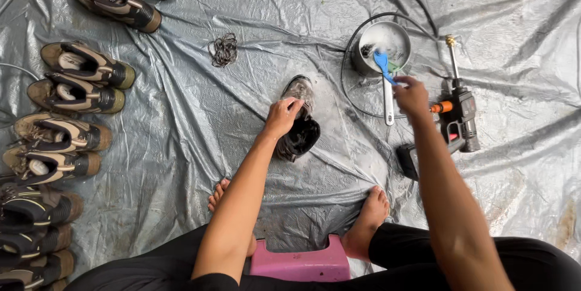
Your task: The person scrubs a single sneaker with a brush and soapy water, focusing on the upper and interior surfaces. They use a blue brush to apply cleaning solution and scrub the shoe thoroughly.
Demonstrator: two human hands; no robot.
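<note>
Pink stool, left hand gripping wet, soapy dark boot, right hand clasping blue brush

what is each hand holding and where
Left hand grips the wet shoe at its collar; right hand holds the blue brush by its handle.

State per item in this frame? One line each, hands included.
Left hand: gripping the wet dark boot at its collar.
Wet dark boot: lying on the grey plastic tarp, sudsy.
Right hand: holding the blue-headed brush.
Blue-headed brush: head over the pot's rim.
Round metal pot: open, foamy water inside.
Black spray gun: lying on the tarp, unheld.
Tangled dark laces: loose, off any shoe.
Brown muddy boots: lined up at left, untouched.
</note>
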